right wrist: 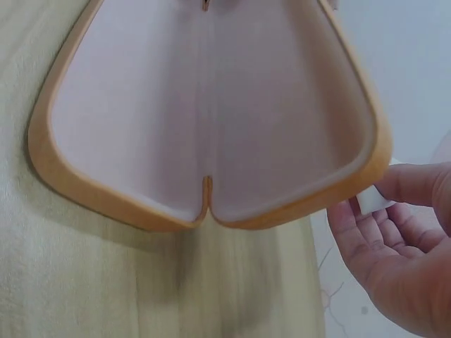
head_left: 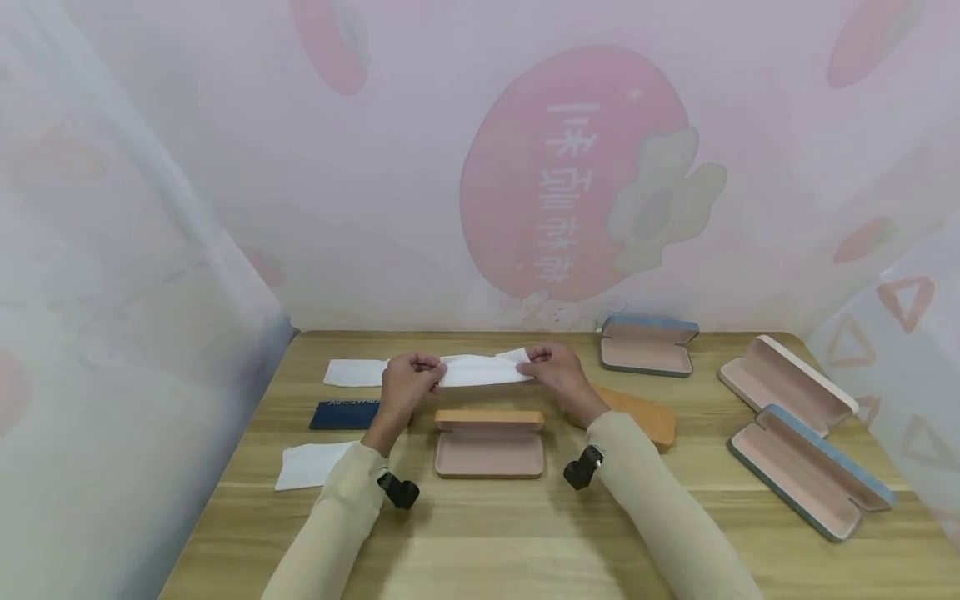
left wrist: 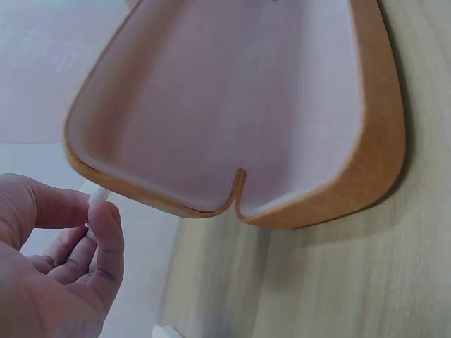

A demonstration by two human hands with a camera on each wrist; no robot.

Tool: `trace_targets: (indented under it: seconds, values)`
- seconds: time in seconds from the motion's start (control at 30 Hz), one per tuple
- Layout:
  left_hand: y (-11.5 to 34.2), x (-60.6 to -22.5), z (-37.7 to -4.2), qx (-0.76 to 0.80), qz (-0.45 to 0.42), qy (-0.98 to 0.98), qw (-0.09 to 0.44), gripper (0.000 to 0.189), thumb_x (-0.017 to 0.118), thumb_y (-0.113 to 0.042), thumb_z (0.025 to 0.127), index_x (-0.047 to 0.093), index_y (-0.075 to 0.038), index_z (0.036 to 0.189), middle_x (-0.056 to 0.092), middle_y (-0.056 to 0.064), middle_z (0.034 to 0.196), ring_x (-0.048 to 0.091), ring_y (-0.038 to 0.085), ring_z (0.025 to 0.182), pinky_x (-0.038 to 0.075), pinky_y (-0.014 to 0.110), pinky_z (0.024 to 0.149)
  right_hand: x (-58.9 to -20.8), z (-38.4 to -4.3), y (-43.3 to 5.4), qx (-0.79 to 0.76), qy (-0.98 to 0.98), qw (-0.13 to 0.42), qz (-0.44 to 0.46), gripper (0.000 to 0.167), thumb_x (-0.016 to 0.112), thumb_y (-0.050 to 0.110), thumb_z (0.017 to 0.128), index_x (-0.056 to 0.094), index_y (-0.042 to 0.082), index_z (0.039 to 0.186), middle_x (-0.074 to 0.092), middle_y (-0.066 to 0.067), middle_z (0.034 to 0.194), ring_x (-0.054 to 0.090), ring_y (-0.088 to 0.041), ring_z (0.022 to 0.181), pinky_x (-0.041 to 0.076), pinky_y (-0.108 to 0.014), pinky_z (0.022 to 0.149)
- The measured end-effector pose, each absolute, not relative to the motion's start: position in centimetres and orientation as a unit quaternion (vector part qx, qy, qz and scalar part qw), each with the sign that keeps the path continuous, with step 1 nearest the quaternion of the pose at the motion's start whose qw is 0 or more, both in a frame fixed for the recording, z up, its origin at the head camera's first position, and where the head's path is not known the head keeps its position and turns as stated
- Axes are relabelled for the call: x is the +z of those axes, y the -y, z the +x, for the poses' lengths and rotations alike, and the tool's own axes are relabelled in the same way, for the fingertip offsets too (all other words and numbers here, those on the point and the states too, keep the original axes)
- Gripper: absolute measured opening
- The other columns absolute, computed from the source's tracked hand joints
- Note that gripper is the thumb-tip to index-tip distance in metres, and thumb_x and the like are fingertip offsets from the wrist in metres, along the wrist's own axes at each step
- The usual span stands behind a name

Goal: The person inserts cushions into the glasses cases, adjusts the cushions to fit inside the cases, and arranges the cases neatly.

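The fingers of your left hand (head_left: 405, 383) and right hand (head_left: 558, 373) pinch opposite ends of a flat white rectangular cloth (head_left: 483, 372), beyond an open orange, pink-lined case (head_left: 489, 454). Only the head view shows the cloth's span; each wrist view, one pinched end.

Left hand (head_left: 407, 385) and right hand (head_left: 561, 375) pinch, 2 arms (head_left: 663, 500) extended.

Wood-grain table (head_left: 480, 542), four open cases (head_left: 489, 457), orange case (head_left: 643, 417), white pieces (head_left: 307, 467), navy piece (head_left: 341, 417)
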State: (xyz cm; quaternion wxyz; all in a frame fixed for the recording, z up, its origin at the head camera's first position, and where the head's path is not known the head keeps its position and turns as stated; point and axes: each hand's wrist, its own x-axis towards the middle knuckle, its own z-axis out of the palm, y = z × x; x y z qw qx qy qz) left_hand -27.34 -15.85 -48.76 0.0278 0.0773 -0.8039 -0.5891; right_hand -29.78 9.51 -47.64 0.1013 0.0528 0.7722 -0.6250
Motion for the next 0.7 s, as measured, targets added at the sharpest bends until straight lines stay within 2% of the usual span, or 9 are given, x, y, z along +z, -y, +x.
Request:
trace_targets:
  seconds: [0.17,0.33,0.4,0.57,0.7]
  values:
    - [16.0,-47.9,-26.6,-0.607,0.065,0.792,0.025,0.019,0.073,-0.011,0.093,0.069,0.001,0.107,0.073,0.015,0.098,0.07,0.043,0.086,0.061,0.048,0.079,-46.9,-29.3,-9.4,-0.646,-0.757,0.096,0.028,0.026,0.073,-0.004,0.088,0.063,-0.008,0.111,0.064,-0.013,0.096,0.068,-0.019,0.081,0.06,-0.045,0.089]
    - [16.1,-47.1,-25.8,-0.632,0.059,0.772,0.024,0.02,0.072,-0.008,0.093,0.066,0.004,0.108,0.07,0.013,0.099,0.067,0.022,0.08,0.06,0.029,0.069,-46.2,-28.7,-9.6,-0.645,-0.759,0.095,0.01,0.026,0.073,-0.002,0.088,0.063,-0.008,0.112,0.064,-0.013,0.097,0.068,-0.018,0.081,0.059,-0.047,0.091]
    - [16.1,-46.8,-25.4,-0.64,0.06,0.765,0.021,0.02,0.072,-0.007,0.093,0.065,0.004,0.108,0.069,0.012,0.097,0.065,0.016,0.078,0.06,0.029,0.069,-46.0,-28.4,-9.8,-0.64,-0.763,0.093,0.003,0.027,0.073,-0.001,0.088,0.063,-0.007,0.112,0.065,-0.013,0.097,0.068,-0.018,0.081,0.058,-0.049,0.093]
    - [16.0,-46.2,-24.5,-0.652,0.063,0.755,0.014,0.019,0.073,-0.007,0.092,0.065,0.004,0.106,0.069,0.009,0.093,0.064,0.015,0.076,0.06,0.031,0.07,-45.4,-27.7,-10.2,-0.635,-0.767,0.092,-0.01,0.028,0.075,0.003,0.089,0.064,-0.006,0.113,0.067,-0.013,0.098,0.068,-0.018,0.082,0.059,-0.048,0.092]
    - [15.9,-45.8,-23.8,-0.657,0.066,0.751,0.007,0.019,0.073,-0.007,0.092,0.065,0.004,0.106,0.069,0.008,0.091,0.063,0.015,0.072,0.058,0.026,0.066,-44.9,-27.0,-10.6,-0.627,-0.774,0.091,-0.021,0.027,0.076,0.005,0.089,0.065,-0.005,0.111,0.068,-0.012,0.098,0.068,-0.018,0.083,0.061,-0.044,0.087]
